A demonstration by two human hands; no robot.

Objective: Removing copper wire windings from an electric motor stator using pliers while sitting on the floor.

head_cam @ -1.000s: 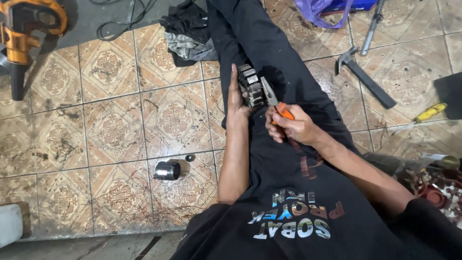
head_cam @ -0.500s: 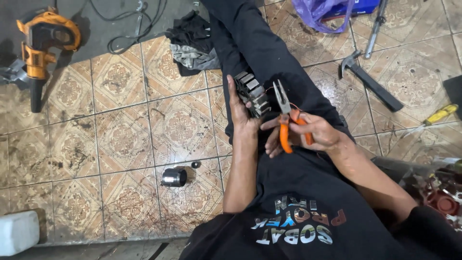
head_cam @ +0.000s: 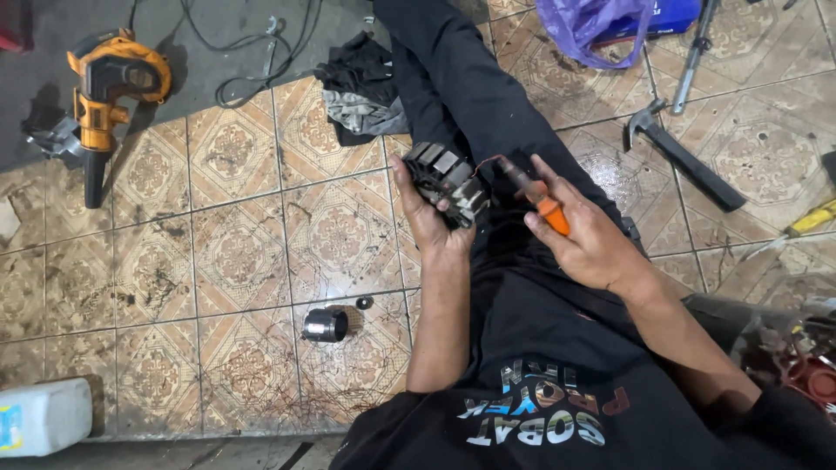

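My left hand (head_cam: 427, 213) grips a round, slotted metal motor core (head_cam: 447, 184) over my outstretched leg in black trousers (head_cam: 470, 96). Orange-handled pliers (head_cam: 538, 197) are held in my right hand (head_cam: 583, 235), their dark jaws pointing at the right side of the core, touching or nearly touching it. A thin reddish wire runs from the core toward the pliers' tip.
On the patterned tile floor lie a shiny metal cylinder (head_cam: 325, 325) with a small dark ring (head_cam: 364, 303), an orange power tool (head_cam: 109, 83), a heap of dark rags (head_cam: 361, 87), a hammer (head_cam: 684, 161), a yellow-handled screwdriver (head_cam: 805, 220), a purple bag (head_cam: 592, 22) and a white jug (head_cam: 43, 416).
My right hand turned the pliers from pointing up beside the core to pointing left at it. My left hand tilted the core more toward me. The camera view shifted slightly.
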